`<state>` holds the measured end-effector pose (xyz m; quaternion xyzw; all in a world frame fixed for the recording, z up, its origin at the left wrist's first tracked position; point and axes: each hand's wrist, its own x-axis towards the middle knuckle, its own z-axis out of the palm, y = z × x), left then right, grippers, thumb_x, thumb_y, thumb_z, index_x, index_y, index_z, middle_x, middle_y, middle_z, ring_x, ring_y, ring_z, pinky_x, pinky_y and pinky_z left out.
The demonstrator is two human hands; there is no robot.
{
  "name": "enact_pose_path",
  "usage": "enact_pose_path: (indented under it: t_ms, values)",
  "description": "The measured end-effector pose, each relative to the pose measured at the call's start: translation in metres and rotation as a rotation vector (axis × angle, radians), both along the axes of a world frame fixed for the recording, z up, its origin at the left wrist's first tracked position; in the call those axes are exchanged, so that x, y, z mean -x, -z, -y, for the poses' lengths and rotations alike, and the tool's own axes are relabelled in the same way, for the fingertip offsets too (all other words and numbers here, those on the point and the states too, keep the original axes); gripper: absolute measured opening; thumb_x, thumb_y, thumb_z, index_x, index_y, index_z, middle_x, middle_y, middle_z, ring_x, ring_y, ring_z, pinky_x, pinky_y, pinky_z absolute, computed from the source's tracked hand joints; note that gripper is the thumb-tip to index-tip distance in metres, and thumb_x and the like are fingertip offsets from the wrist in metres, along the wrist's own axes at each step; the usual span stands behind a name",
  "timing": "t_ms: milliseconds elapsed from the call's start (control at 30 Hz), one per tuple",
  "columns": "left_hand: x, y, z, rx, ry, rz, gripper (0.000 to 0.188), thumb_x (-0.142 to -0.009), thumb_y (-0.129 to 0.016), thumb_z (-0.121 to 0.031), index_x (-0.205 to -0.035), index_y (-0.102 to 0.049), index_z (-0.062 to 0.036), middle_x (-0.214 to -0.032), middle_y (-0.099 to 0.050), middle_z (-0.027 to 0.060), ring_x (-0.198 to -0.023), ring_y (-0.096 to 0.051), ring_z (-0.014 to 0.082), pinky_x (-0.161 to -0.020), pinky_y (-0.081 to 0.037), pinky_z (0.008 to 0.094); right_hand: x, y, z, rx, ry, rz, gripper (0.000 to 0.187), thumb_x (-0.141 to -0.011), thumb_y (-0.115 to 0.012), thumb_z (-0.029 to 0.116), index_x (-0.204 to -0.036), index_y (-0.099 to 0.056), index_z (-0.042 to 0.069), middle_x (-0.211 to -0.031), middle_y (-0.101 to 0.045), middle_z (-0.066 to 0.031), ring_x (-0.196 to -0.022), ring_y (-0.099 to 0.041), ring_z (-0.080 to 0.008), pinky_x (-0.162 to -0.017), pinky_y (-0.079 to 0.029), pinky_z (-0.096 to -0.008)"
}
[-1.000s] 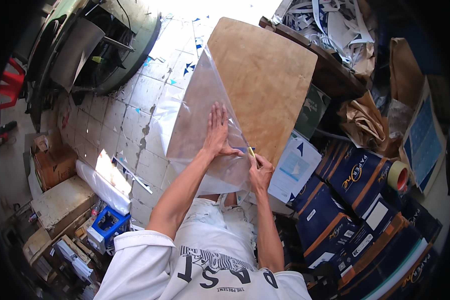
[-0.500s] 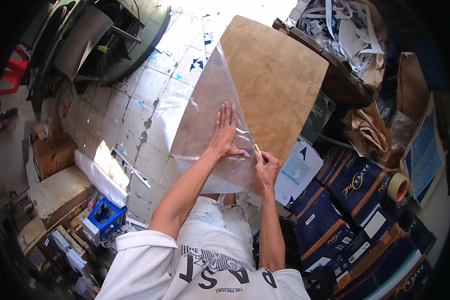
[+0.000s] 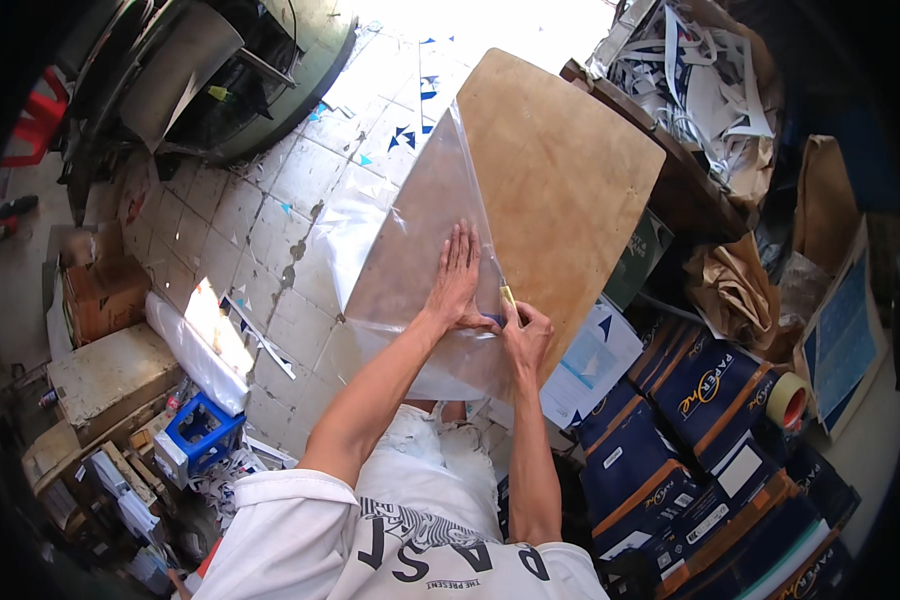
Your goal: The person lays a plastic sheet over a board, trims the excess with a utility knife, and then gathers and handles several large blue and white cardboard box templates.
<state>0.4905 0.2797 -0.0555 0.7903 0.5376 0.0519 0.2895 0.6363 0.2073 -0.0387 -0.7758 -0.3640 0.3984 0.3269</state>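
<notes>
A brown wooden board (image 3: 570,170) lies tilted before me. A clear plastic sheet (image 3: 420,240) covers its left part, with a straight slanting edge running across the board. My left hand (image 3: 455,285) lies flat on the sheet, fingers stretched and slightly spread, thumb pointing right. Just right of that thumb, my right hand (image 3: 528,338) is closed around a yellow utility knife (image 3: 508,296). Its tip is at the sheet's slanting edge; how the blade meets the plastic is too small to tell. Loose plastic (image 3: 345,235) hangs past the board's left side.
Dark blue cartons (image 3: 715,400) are stacked at the right, with a tape roll (image 3: 787,400) on them. A bin of paper strips (image 3: 690,80) stands far right. Tiled floor (image 3: 295,270) with scraps lies left, beside a blue plastic stool (image 3: 205,435) and cardboard boxes (image 3: 120,385).
The whole view has shifted slightly. Relative to my left hand, the knife in my right hand has moved a little farther away from me along the sheet's edge. My left hand stays flat.
</notes>
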Motion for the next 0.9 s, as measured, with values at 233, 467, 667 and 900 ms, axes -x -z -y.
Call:
enact_pose_path:
  t_ms: [233,467,667,900]
  values:
    - [-0.001,-0.008,0.0,0.031,-0.041,0.023,0.172,-0.031,-0.082,-0.076,-0.152,0.008,0.0049,-0.158,0.009,0.033,-0.148,0.008,0.0463,-0.117,0.0,0.0605,0.005,-0.007,0.012,-0.008,0.128,-0.225,0.024,-0.092,-0.068,0.015,-0.096,-0.07,-0.009,-0.073,-0.065,-0.0039,-0.069,-0.06,-0.0086,-0.063,-0.049,-0.027]
    - [-0.002,0.001,-0.006,0.003,-0.107,0.007,0.174,-0.029,-0.079,-0.079,-0.152,0.011,0.0043,-0.159,0.01,0.0306,-0.149,0.011,0.0424,-0.116,0.007,0.0621,-0.01,0.004,0.006,0.09,0.07,-0.177,0.024,-0.091,-0.067,0.017,-0.094,-0.071,-0.006,-0.071,-0.065,-0.0021,-0.067,-0.059,-0.0075,-0.062,-0.047,-0.0256]
    - [-0.008,0.012,-0.006,-0.017,-0.084,-0.036,0.173,-0.03,-0.069,-0.09,-0.152,0.008,0.005,-0.16,0.008,0.029,-0.149,0.011,0.0418,-0.114,0.007,0.0636,-0.009,0.008,0.0,-0.035,0.039,-0.032,0.023,-0.09,-0.068,0.016,-0.094,-0.071,-0.007,-0.076,-0.069,-0.0045,-0.07,-0.06,-0.0083,-0.064,-0.047,-0.0261]
    - [-0.011,0.009,-0.01,-0.043,-0.08,-0.051,0.173,-0.029,-0.066,-0.091,-0.153,0.006,0.0051,-0.16,0.008,0.029,-0.149,0.01,0.0411,-0.115,0.006,0.0634,-0.015,-0.006,-0.009,-0.077,0.006,0.02,0.023,-0.088,-0.07,0.015,-0.097,-0.072,-0.005,-0.082,-0.072,-0.0111,-0.072,-0.064,-0.0139,-0.068,-0.049,-0.0286]
